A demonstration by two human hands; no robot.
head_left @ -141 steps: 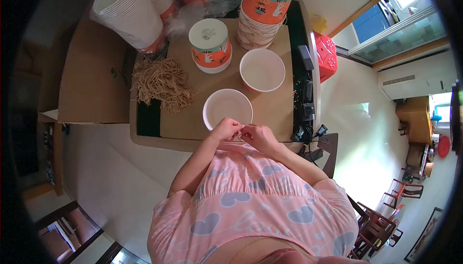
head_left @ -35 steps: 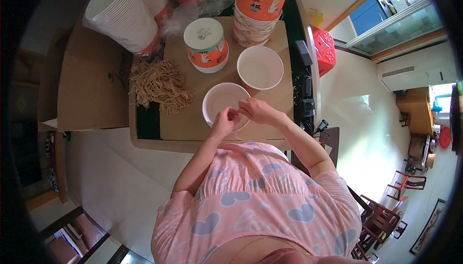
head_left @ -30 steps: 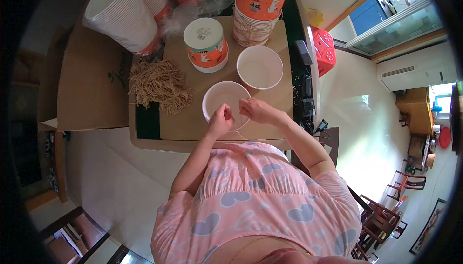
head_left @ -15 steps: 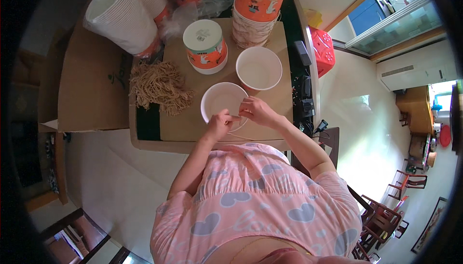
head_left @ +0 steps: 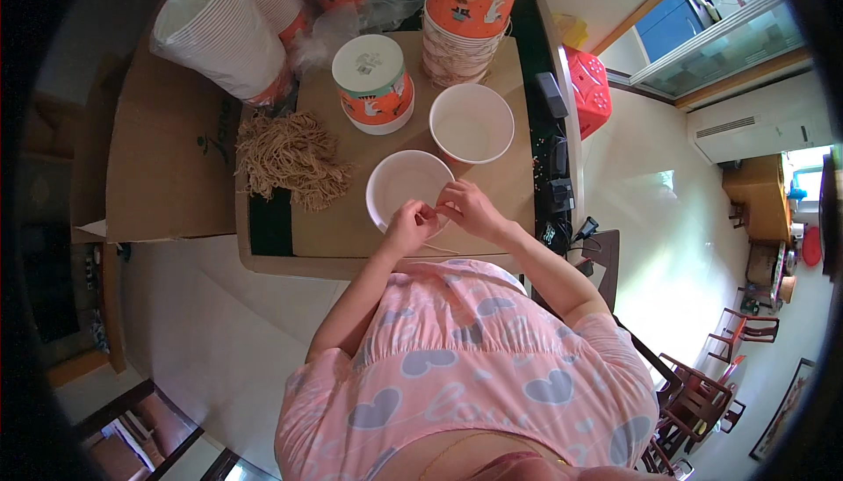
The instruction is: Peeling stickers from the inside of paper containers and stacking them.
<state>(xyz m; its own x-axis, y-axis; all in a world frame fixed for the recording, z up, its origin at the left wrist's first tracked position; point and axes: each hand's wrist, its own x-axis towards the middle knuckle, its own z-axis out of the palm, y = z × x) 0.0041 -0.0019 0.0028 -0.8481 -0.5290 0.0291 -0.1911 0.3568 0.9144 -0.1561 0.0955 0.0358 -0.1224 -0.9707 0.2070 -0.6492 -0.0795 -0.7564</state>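
With bare left hand [head_left: 409, 225] and bare right hand [head_left: 471, 209] pinched closed, apparently on thin tan cord [head_left: 440, 250], work low over the near-right side of the nearer round white paper bucket [head_left: 397, 186], drawing slack evenly.

I see white inside the near paper bucket [head_left: 399, 180], orange and green around the upturned bucket [head_left: 376, 86], tan strings [head_left: 290, 160], grey hearts on the pink garment [head_left: 474, 367].
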